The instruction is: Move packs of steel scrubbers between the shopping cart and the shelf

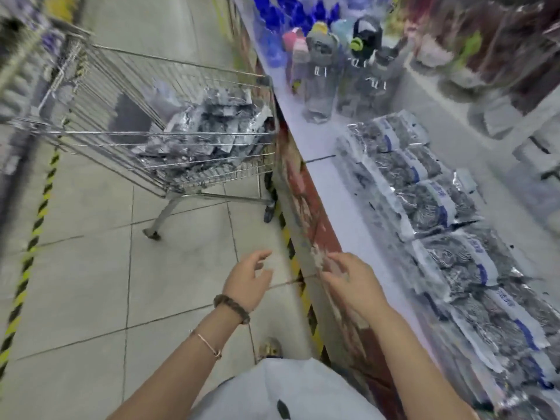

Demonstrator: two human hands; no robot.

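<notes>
Packs of steel scrubbers (430, 192) lie overlapped in a row along the shelf (330, 183), probably so each can be lifted off in turn. A heap of packs (206, 137) fills the shopping cart (121, 132), which is parked against the shelf's front, seemingly to keep the carry short. Left hand (247, 280) and right hand (354, 283) hang empty with fingers loosely spread, the left over the floor and the right at the shelf edge.

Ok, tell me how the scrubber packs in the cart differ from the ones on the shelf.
The cart packs lie in a jumbled heap; the shelf packs lie in overlapping rows. The cart packs sit in the wire cart; the shelf packs lie on the shelf, blue label stripes showing. Both are silvery scrubbers in clear bags.
</notes>
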